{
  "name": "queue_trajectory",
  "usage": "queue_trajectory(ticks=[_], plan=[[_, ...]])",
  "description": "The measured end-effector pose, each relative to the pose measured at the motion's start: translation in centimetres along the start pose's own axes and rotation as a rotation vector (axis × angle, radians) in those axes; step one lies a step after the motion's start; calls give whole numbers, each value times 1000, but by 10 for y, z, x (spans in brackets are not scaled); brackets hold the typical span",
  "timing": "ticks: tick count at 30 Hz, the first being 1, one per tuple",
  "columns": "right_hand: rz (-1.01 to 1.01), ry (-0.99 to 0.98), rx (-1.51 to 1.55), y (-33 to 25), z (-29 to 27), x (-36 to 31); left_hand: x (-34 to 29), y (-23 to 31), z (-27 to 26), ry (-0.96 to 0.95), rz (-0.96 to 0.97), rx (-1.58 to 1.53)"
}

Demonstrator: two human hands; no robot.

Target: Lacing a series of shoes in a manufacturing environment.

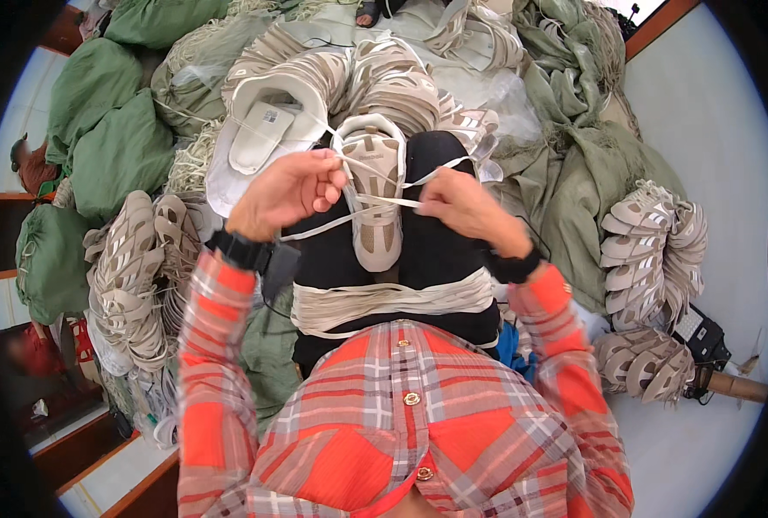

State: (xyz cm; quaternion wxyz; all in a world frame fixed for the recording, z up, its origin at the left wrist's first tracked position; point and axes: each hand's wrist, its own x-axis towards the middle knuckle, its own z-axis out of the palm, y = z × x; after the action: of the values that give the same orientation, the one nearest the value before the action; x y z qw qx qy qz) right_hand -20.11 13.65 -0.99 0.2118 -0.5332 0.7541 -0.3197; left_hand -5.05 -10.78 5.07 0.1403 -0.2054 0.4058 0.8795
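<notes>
A beige and white shoe upper [377, 237] lies between my black-clad knees, its toe toward me. Cream shoelace [368, 210] crosses over its front, with strands running out to both sides. My left hand [293, 192] is closed at the upper's left edge, thumb and finger pinching a lace strand. On the other side my right hand [466, 203] has its fingers curled around a strand stretched from the lacing area. Across my lap lies a bundle of loose cream laces [393, 306].
Rows of nested shoe uppers [393, 82] stand beyond my knees, beside a white insole-shaped piece [261, 138]. Green sacks [120, 160] bulge at the left. More stacked uppers [129, 276] sit at left, others [652, 250] at right near a black device with keys [702, 335].
</notes>
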Motion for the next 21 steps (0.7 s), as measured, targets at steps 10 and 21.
queue_trajectory(ticks=[10, 21], plan=[[-189, -43, 291, -8, -44, 0, -178, 57, -63, -27, 956, -579], [207, 423, 723, 1, 11, 19, -183, 35, -58, 56, 958, -516]])
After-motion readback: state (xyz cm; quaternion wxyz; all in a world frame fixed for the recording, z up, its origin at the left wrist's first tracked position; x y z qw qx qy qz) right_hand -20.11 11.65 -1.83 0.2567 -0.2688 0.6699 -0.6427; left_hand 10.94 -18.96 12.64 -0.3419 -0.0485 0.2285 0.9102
